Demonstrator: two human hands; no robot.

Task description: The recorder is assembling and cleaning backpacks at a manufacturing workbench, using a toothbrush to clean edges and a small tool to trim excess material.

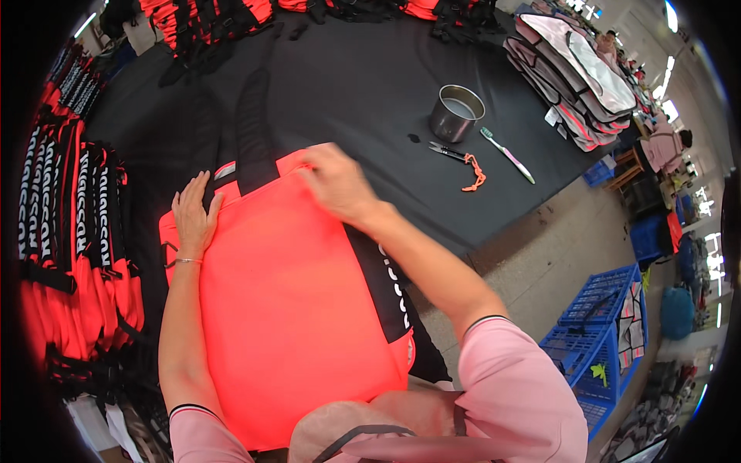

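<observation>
A bright orange bag [293, 309] with a black side panel and black straps lies flat on the black table [363, 85] in front of me. My left hand [193, 216] rests flat on its upper left corner, fingers spread beside a black strap [253, 131]. My right hand [336, 184] presses on the bag's top edge, fingers curled over the rim; whether it pinches the fabric is hard to tell.
A metal cup [455, 113], small snips with an orange cord [461, 160] and a toothbrush [508, 154] lie at the right of the table. Stacked orange-and-black bags [77, 255] stand at left, folded pieces [575, 77] at far right. Blue crates [602, 332] sit on the floor.
</observation>
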